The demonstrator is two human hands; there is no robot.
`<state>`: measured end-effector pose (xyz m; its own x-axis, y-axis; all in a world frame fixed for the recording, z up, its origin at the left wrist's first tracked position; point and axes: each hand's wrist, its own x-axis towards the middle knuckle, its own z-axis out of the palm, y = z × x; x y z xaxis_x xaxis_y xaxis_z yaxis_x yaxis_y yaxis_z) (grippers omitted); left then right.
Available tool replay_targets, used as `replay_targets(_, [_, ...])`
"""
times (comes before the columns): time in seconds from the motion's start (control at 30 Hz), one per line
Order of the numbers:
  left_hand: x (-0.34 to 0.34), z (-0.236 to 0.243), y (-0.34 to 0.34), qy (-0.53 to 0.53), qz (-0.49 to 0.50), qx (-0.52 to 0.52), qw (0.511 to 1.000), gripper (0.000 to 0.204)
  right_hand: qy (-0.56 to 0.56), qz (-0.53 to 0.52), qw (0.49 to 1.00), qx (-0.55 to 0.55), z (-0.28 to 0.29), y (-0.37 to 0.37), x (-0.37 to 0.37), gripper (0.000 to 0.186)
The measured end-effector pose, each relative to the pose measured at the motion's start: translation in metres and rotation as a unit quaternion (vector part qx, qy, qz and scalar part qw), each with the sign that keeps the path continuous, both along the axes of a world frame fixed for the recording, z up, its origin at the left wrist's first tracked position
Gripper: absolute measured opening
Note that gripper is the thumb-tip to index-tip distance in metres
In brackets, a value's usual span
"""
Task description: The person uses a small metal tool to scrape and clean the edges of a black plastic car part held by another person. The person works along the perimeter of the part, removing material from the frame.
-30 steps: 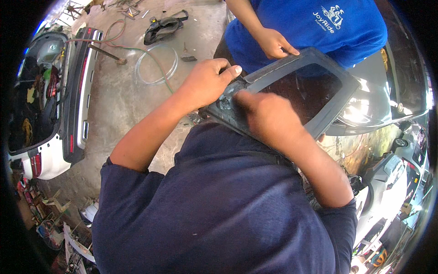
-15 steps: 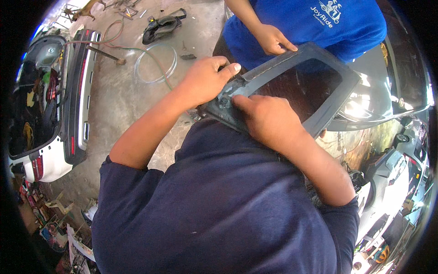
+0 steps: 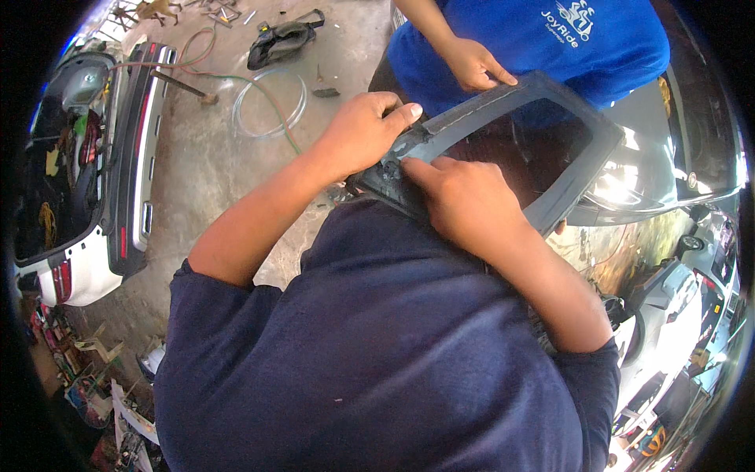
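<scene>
A dark grey frame-shaped panel with a large four-sided opening lies tilted in front of my chest. My left hand is closed round its upper left edge, thumb on top and the other fingers mostly hidden. At the panel's scuffed left corner, my right hand is curled, its fingertips pressed against the surface. Whether anything small sits in those fingertips is hidden. Across from me, a co-worker in a blue shirt rests one hand on the far edge, and a fingertip shows at the near right edge.
A white-and-black car rear stands at the left, with a mallet-like tool beside it. Coiled clear hose and a dark bag lie on the concrete floor. A dark shiny car panel is behind the frame; cars stand farther right.
My right fingertips have shifted slightly at the panel's corner. The panel and my left hand have moved a little to the right in view. Both holds stay the same.
</scene>
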<state>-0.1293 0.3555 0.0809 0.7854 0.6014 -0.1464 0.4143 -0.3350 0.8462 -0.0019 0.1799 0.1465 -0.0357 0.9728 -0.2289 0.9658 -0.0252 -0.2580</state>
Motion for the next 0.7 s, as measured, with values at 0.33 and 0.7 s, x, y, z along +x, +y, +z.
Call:
replay_targets(0.33, [0.0,0.005,0.004,-0.032,0.01,-0.012,0.999,0.051,0.04,-0.058,0.997,0.041,-0.004,-0.005,0.002,0.028])
replay_targets(0.7, [0.002,-0.011,-0.002,-0.034,0.029,-0.049,0.998,0.051,-0.021,-0.009,1.0,0.003,0.001,-0.008,-0.001,0.036])
